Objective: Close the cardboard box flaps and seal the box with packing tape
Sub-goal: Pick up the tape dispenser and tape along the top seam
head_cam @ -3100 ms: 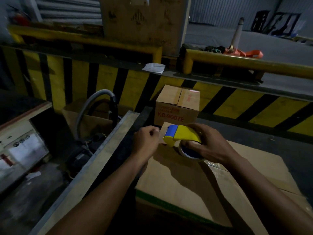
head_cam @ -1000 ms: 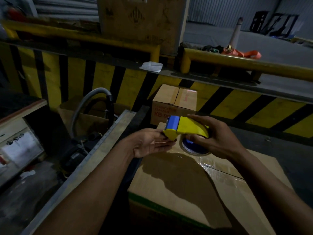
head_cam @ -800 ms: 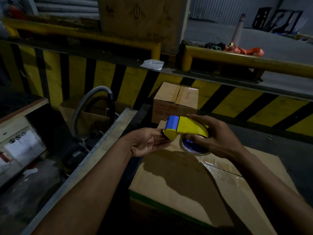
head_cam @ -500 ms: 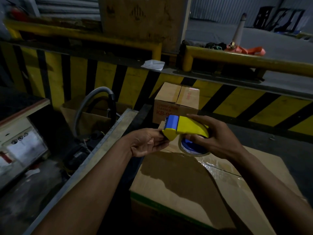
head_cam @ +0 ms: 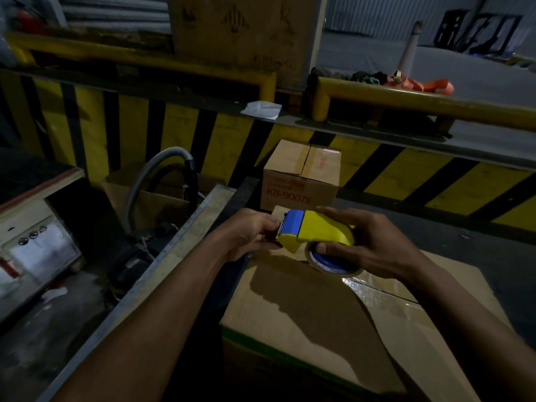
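**Dispenser held over the far end of the box, seam running back toward you**

The large brown cardboard box (head_cam: 304,309) lies directly below your hands and reaches from them toward your body. Its top flaps are down and flat. The centre seam, its long line, starts near the far edge under the dispenser and runs back toward your right side. A glossy strip of clear tape (head_cam: 377,291) already shines along the part of that seam that shows past your right wrist. How far it goes toward the near edge is hidden by your right forearm.

Your right hand (head_cam: 368,245) is the nearer one to the seam. It is wrapped round the yellow and blue plastic tape dispenser (head_cam: 316,233), fingers over the yellow back and thumb pressed on the blue hub of the roll of clear packing tape (head_cam: 330,265). The roll sits just above the box top, at or very near the cardboard.

Your left hand (head_cam: 249,233) is off the far-left corner of the box, fingers curled in against the blue toothed front of the dispenser. Whether they pinch a free end of tape there cannot be told, since the tape is clear and the light is poor.

Judging from this, the next pull should follow the seam line. Keep the dispenser's front square to it.

A smaller brown carton printed KB-9007E (head_cam: 301,181) stands just beyond the box.
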`<state>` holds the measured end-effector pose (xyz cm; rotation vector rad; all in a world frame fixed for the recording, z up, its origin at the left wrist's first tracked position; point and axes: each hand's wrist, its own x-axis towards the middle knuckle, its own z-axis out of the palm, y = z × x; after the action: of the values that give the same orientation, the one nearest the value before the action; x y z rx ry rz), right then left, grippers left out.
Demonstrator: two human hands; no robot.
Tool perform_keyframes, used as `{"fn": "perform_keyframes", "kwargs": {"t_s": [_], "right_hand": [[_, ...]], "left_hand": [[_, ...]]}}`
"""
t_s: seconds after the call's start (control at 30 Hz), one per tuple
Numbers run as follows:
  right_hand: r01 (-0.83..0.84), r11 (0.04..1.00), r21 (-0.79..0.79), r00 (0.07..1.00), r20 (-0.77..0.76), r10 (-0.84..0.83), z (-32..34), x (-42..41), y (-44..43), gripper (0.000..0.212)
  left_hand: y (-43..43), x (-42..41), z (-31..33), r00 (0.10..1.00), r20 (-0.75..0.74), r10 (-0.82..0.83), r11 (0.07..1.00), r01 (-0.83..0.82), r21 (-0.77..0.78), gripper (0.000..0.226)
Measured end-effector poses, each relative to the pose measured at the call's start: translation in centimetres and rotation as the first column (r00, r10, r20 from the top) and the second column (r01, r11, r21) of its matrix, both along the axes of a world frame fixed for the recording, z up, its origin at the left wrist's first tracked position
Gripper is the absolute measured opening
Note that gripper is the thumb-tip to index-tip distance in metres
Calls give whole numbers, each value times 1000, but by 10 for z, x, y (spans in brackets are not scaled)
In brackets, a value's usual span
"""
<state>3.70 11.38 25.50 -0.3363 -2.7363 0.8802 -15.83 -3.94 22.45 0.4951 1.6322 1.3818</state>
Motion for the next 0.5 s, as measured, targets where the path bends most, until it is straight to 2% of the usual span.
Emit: {"fn": "perform_keyframes", "kwargs": {"t_s": [0.1, 0.27, 0.4, 0.5], "right_hand": [[-14, 1000, -12, 1000, 18, 14, 2, 2, -2, 95], [10, 1000, -24, 1000, 0, -10, 1, 13, 4, 82], [4, 998, 61, 999, -38, -2, 0, 12, -1, 78], [13, 995, 101, 999, -51, -8, 2, 12, -4, 75]], "left_hand": [[-1, -2, 1, 998, -54, 21, 1000, -22, -15, 14], [-13, -13, -6, 984, -67, 162, 987, -162, 14, 11], [-16, -11, -8, 974, -48, 222, 974, -220, 45, 9], [-15, -11, -9, 980, -32, 198, 980, -196, 42, 17]]}}
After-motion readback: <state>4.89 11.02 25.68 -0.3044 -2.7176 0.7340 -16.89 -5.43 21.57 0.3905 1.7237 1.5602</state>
